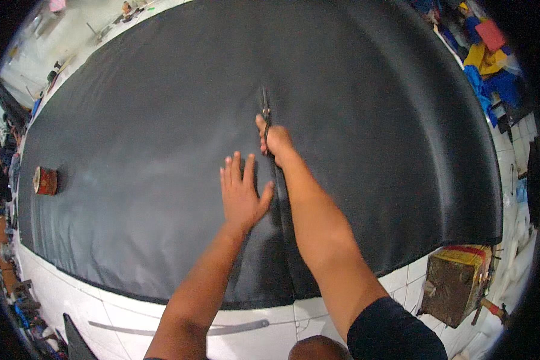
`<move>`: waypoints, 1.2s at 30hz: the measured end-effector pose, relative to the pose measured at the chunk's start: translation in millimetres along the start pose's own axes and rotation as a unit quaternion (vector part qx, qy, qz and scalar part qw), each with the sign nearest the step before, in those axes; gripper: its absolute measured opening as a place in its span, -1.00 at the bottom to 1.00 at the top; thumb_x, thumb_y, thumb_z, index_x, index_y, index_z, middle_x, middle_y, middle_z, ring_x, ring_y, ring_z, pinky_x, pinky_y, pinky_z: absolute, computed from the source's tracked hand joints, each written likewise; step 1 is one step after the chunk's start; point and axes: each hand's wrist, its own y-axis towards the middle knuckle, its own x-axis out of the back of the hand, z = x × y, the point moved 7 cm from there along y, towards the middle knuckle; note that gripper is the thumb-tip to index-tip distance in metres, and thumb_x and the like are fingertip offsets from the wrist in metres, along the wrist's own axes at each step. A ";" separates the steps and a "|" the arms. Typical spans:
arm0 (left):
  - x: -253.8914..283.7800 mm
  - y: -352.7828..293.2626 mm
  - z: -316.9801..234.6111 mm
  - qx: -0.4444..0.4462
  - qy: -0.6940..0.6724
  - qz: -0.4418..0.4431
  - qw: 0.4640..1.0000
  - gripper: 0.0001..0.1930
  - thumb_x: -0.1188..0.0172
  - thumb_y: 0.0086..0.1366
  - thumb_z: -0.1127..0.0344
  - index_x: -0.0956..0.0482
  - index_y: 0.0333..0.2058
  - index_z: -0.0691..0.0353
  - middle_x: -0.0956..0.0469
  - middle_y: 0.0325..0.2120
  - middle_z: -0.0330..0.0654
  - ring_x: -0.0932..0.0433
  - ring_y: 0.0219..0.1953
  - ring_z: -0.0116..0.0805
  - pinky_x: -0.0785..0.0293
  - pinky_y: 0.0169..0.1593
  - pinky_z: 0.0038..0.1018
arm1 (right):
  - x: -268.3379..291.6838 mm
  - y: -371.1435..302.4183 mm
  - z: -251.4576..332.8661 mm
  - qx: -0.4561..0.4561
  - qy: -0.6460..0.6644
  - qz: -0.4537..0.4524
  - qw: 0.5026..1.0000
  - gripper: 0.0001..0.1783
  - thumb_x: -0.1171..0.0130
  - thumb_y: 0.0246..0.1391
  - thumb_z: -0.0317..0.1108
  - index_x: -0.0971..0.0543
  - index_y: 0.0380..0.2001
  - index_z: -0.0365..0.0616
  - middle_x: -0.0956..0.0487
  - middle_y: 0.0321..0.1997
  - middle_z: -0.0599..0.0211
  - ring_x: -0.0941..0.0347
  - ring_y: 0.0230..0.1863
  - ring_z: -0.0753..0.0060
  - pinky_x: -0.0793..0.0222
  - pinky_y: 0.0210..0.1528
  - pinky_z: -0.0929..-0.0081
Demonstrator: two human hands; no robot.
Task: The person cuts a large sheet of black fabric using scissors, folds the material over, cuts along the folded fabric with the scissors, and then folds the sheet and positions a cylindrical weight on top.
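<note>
A large black sheet, smooth like vinyl or leather, spreads over a white tiled floor. My right hand is closed round the handles of scissors, whose blades point away from me along the sheet. From the near edge a cut line runs up the sheet to the scissors. Left of this cut, my left hand lies flat on the sheet with its fingers spread. How far apart the blades stand is hard to make out.
A red roll or tin stands on the sheet's left part. Below the near edge, a long metal ruler lies on the white tiles. A worn box sits at the near right, with a hammer beside it. Coloured cloths are heaped far right.
</note>
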 end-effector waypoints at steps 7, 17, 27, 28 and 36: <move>-39.5 26.0 31.4 0.022 0.103 0.076 0.992 -0.24 -0.12 0.18 -0.12 -0.24 0.27 0.16 -0.12 0.30 0.14 -0.01 0.38 0.15 0.17 0.39 0.07 | -12.0 -12.6 10.6 -0.014 0.041 0.033 0.998 -0.43 -0.22 0.08 0.21 -0.45 -0.55 -0.13 -0.33 -0.71 0.50 -0.24 -0.73 0.59 -0.18 -0.66 0.56; -48.6 38.0 40.8 0.071 0.051 0.142 0.986 -0.07 -0.27 0.00 -0.25 -0.24 0.27 0.15 -0.11 0.31 0.14 0.00 0.38 0.15 0.19 0.37 0.13 | -6.0 -6.0 4.8 -0.044 -0.053 -0.006 0.998 -0.38 -0.11 0.14 0.25 -0.45 -0.64 -0.11 -0.41 -0.76 0.39 -0.34 -0.74 0.47 -0.26 -0.61 0.44; -57.4 33.1 44.2 0.074 0.069 0.177 0.979 -0.04 -0.22 -0.02 -0.37 -0.28 0.24 0.16 -0.18 0.26 0.20 -0.07 0.33 0.26 0.14 0.33 0.22 | -15.7 34.2 49.0 -0.081 -0.001 0.013 0.997 -0.40 -0.11 0.15 0.24 -0.39 -0.63 -0.08 -0.38 -0.76 0.43 -0.34 -0.72 0.50 -0.23 -0.64 0.46; -60.3 32.3 42.9 0.072 0.066 0.173 0.980 -0.04 -0.22 -0.03 -0.38 -0.30 0.23 0.16 -0.18 0.25 0.20 -0.07 0.33 0.26 0.13 0.33 0.23 | -14.0 51.5 59.8 -0.083 -0.028 0.015 0.996 -0.41 -0.10 0.17 0.22 -0.40 -0.60 -0.10 -0.35 -0.75 0.46 -0.29 -0.73 0.54 -0.19 -0.64 0.50; -61.2 35.0 45.0 0.078 0.082 0.191 0.975 -0.04 -0.23 -0.03 -0.38 -0.30 0.23 0.15 -0.19 0.24 0.21 -0.07 0.34 0.25 0.11 0.32 0.23 | -18.8 120.1 85.1 -0.051 -0.041 0.001 0.998 -0.43 -0.17 0.14 0.18 -0.38 -0.64 -0.07 -0.30 -0.76 0.50 -0.23 -0.74 0.60 -0.16 -0.65 0.56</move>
